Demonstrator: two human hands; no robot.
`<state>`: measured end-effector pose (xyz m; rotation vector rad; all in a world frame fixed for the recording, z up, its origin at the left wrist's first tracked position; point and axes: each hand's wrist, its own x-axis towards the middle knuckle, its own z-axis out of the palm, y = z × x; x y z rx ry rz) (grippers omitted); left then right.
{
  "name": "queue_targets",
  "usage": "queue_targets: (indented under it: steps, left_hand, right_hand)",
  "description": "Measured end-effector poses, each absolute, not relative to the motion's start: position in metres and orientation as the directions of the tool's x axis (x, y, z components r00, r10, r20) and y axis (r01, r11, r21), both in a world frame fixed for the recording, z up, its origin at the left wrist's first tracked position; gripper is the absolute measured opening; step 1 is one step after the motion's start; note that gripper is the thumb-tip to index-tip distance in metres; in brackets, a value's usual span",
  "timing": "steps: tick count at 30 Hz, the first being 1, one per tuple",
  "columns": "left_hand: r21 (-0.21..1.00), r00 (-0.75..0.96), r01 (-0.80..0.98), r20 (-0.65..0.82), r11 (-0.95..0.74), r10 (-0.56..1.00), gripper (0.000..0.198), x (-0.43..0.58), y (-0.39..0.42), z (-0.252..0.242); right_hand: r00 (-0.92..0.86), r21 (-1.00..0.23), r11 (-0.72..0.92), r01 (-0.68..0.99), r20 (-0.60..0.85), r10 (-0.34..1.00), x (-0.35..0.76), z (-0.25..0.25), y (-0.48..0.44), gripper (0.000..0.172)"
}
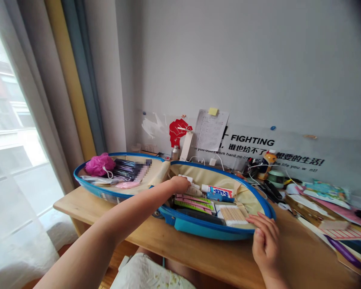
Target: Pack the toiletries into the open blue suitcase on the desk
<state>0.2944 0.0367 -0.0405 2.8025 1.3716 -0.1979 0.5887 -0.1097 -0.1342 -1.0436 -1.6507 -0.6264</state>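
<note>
Fingers of left hand (180, 184): curled down among the small goods at 10 o'clock of the near shell (clock centred on that shell); their tips are hidden, so cannot tell whether they grasp anything. A white item (185, 178) shows just past the knuckles. Right hand (267, 239) at 4 o'clock: grasping nothing, fingertips resting on the rim, thumb apart.

Work's thing: blue case (210, 230), lying open on the table, shells side by side. Contents, near shell: toothpaste-like tube (225, 191) at 12, pink-and-green packets (195, 204) at 9, cotton swabs (233, 214) at 4. Other shell, toward 10: pink bath puff (100, 164), dark slim packets (123, 168).

Progress (judged): case opened, both shells bearing goods. Unfinished: hand among contents, shells not closed; bare lining shows at 2.

Surface: wooden table (156, 235), clutter toward 3, including an orange bottle (267, 164). Room: grey wall (243, 60) at 12 with a pinned paper sheet (211, 130); curtains (63, 80) and bright window toward 10.
</note>
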Motion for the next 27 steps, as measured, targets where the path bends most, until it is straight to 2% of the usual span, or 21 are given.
queue_targets:
  steps: [8,14,16,21,25,27]
  left_hand:
    - [-0.019,0.602,0.795,-0.103,-0.607,0.792,0.025,0.294,0.032,-0.036]
    - [0.042,0.59,0.808,-0.069,-0.588,0.805,0.021,0.289,0.035,-0.038]
    - [0.096,0.563,0.823,-0.008,-0.56,0.826,0.028,0.286,0.037,-0.035]
    - [0.346,0.377,0.824,0.258,-0.449,0.89,0.046,0.271,0.035,-0.013]
    - [0.469,0.215,0.807,0.334,-0.359,0.918,0.044,0.235,0.033,0.004]
    - [0.49,0.151,0.813,0.342,-0.313,0.928,0.042,0.205,0.037,0.007]
  right_hand:
    - [-0.097,-0.072,0.503,0.861,0.948,0.302,0.586,-0.13,-0.11,0.03]
    - [-0.094,-0.077,0.495,0.866,0.945,0.312,0.588,-0.135,-0.109,0.031]
    - [-0.085,-0.083,0.488,0.869,0.946,0.312,0.589,-0.136,-0.109,0.033]
    - [-0.097,-0.074,0.494,0.866,0.945,0.311,0.589,-0.133,-0.109,0.031]
    - [-0.12,-0.056,0.505,0.861,0.943,0.309,0.589,-0.131,-0.111,0.03]
    - [-0.113,-0.063,0.503,0.862,0.943,0.312,0.589,-0.132,-0.11,0.03]
